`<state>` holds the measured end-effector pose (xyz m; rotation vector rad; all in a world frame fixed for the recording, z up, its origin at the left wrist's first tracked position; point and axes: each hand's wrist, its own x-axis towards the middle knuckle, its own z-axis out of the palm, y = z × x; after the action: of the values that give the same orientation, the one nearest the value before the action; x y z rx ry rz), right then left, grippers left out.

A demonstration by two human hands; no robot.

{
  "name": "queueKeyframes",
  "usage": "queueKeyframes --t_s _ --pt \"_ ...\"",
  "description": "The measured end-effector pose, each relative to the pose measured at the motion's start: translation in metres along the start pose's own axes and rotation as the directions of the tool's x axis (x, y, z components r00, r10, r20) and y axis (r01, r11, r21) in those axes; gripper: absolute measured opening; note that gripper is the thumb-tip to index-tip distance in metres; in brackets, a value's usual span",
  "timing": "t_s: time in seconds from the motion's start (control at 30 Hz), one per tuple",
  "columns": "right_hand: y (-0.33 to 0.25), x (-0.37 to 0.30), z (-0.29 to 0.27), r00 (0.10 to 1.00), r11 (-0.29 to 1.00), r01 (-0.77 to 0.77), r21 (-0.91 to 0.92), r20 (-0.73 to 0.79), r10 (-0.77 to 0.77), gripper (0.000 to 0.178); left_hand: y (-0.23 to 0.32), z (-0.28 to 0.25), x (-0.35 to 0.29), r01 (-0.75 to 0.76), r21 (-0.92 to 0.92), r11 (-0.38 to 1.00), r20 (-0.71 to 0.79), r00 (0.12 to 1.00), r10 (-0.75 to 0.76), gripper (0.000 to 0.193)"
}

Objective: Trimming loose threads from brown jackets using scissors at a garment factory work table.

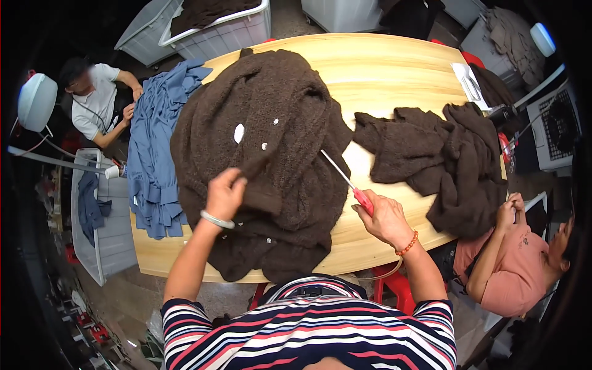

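Observation:
A large heap of dark brown knitted garments (290,166) lies across the table in front of me, with a few small white patches on its surface. My left hand (225,192), with a pale bangle at the wrist, is closed on a fold of the brown knit garment near the heap's left side. The fold beside the fingers is slightly blurred. In my right hand (387,219) is a thin metal-shafted tool with a red handle (364,201), like a screwdriver. Its shaft points up and left, the tip over the heap's right side.
The pale wooden table (370,61) carries blue garments (157,142) at left and another brown knit pile (438,154) at right. One person (95,102) works at the far left, another (515,265) at the right. White bins (216,43) and lamps (37,102) stand around.

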<state>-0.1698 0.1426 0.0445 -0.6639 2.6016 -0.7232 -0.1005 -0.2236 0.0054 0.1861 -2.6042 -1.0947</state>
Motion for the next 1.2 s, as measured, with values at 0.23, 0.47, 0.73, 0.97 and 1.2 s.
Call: queueKeyframes --t_s 0.23,0.47,0.73,0.97,1.2 --pt "0.002 -0.001 -0.002 0.998 0.999 0.026 0.036 -0.053 -0.024 0.025 -0.058 -0.118 0.048 0.117 -0.715 0.690 -0.251 0.877 -0.409 0.020" --pt "0.016 -0.008 0.001 0.990 1.000 0.010 0.022 -0.139 -0.006 0.028 0.038 -0.042 0.027 -0.018 -0.473 0.881 -0.303 0.942 -0.143 0.016" --pt "0.020 -0.013 -0.003 0.976 0.984 -0.024 0.179 -0.211 0.062 0.022 0.048 0.031 -0.028 -0.050 -0.173 0.984 -0.024 0.999 0.046 0.010" --pt "0.026 -0.005 0.012 0.982 0.995 0.050 0.089 -0.187 -0.032 0.021 -0.130 -0.086 -0.011 0.668 -0.399 0.628 -0.469 0.440 -0.766 0.041" --pt "0.009 0.008 0.012 0.961 0.987 0.162 0.007 -0.227 -0.156 0.022 -0.097 -0.075 0.008 0.070 -0.894 0.442 -0.289 0.663 -0.690 0.027"
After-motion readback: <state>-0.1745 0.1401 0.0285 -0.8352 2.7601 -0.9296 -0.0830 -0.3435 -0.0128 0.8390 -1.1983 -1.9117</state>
